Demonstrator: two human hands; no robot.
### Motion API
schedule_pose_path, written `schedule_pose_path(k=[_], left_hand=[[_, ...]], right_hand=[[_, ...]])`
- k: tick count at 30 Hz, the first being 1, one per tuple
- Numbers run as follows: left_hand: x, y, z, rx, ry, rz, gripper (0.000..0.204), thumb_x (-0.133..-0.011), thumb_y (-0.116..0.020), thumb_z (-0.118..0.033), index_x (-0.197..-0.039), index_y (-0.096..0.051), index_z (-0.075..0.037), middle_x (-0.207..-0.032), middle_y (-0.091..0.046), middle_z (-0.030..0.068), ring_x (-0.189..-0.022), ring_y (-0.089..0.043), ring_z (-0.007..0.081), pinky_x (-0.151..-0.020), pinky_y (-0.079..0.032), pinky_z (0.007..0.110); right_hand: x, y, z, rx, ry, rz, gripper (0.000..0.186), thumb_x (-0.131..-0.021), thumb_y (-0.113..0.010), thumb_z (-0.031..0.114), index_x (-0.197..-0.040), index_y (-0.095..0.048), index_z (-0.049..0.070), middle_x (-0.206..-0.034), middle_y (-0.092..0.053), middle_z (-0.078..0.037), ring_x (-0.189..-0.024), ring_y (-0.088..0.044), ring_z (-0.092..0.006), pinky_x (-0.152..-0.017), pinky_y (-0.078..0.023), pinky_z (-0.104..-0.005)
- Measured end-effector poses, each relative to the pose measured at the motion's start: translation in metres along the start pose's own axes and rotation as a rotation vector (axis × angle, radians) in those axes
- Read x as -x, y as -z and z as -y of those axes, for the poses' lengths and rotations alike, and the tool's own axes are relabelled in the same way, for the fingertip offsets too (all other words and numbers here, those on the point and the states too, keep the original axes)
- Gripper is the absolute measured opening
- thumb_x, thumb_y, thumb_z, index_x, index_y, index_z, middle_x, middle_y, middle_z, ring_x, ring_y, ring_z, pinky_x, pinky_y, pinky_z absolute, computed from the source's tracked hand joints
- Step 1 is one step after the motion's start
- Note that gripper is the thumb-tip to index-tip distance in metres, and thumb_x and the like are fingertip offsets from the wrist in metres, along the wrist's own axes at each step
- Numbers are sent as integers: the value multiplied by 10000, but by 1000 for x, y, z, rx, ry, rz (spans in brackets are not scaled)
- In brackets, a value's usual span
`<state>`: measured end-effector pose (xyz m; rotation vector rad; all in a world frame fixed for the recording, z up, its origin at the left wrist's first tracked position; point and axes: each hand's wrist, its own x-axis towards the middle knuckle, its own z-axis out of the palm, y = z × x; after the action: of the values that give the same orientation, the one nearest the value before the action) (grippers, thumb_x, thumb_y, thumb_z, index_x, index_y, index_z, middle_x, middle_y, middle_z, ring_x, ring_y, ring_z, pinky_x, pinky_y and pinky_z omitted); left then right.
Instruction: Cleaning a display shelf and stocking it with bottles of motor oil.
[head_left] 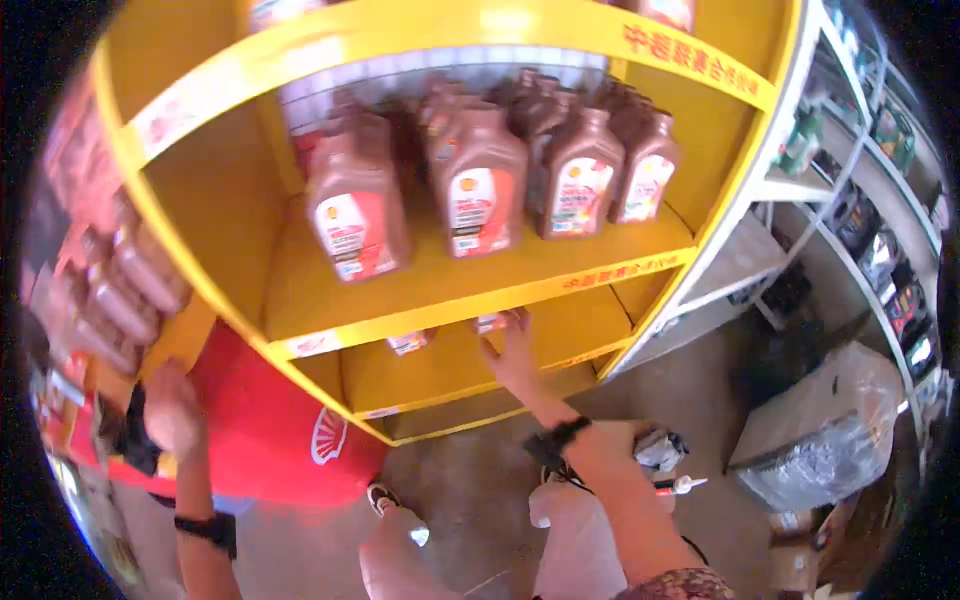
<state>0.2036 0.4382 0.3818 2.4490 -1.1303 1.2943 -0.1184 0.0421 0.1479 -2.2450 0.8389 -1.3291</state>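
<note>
My right hand (pixel 512 352) reaches onto the lower yellow shelf. Its thumb and fingers are around the lower part of a motor oil bottle (pixel 490 323), whose upper part the shelf edge above hides. To its left, another bottle (pixel 408 343) shows only its label and base. My left hand (pixel 172 412) is out to the left, blurred and curled, beside a dark, soft-looking thing (pixel 130 435); what it holds is hidden. On the shelf above stand rows of brown oil bottles (pixel 483 180) with red and white labels, upright and facing me.
The yellow rack (pixel 480 302) rises in front of me. Left of it are a red panel (pixel 280 420) and more brown bottles (pixel 125 295). A plastic-wrapped box (pixel 825 430) stands on the floor at right, near grey shelving (pixel 740 270). A white-tipped tube (pixel 683 485) lies by my leg.
</note>
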Motion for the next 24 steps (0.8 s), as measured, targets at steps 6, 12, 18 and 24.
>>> schedule_pose_path(k=[6, 12, 18, 24], left_hand=[[-25, -3, -84, 139, -13, -121, 156, -863, -549, -185, -819, -611, -49, -850, -619, 136, -806, -604, 315, -729, -498, 429], [-34, 31, -77, 154, 230, 141, 200, -851, -566, -231, -847, -607, -35, -872, -621, 152, -843, -603, 328, -760, -499, 431], [-49, -6, -18, 768, 540, 157, 497, -689, -738, -264, -1091, -616, 2, -1050, -635, 228, -1048, -587, 354, -934, -455, 409], [-95, 9, -15, 432, 719, -96, 685, -671, -775, -273, -1189, -492, 74, -1175, -552, 237, -1128, -520, 379, -970, -433, 424]], right_hand=[[-7, 119, 124, 129, 234, 163, 733, -737, -716, 151, -1359, -355, 11, -1414, -329, -235, -1339, -283, -402, -1116, -237, -499], [-41, 90, 148, 375, 237, 257, 951, -676, -774, 200, -1445, -246, 11, -1484, -248, -222, -1381, -198, -434, -1144, -172, -484], [-35, 97, 153, 425, 304, 399, 1104, -610, -826, 297, -1457, -189, -13, -1492, -226, -234, -1396, -164, -428, -1153, -164, -481], [-41, 102, 158, 521, 243, 509, 1188, -620, -819, 434, -1460, -128, -43, -1529, -125, -230, -1410, -73, -450, -1158, -129, -496]])
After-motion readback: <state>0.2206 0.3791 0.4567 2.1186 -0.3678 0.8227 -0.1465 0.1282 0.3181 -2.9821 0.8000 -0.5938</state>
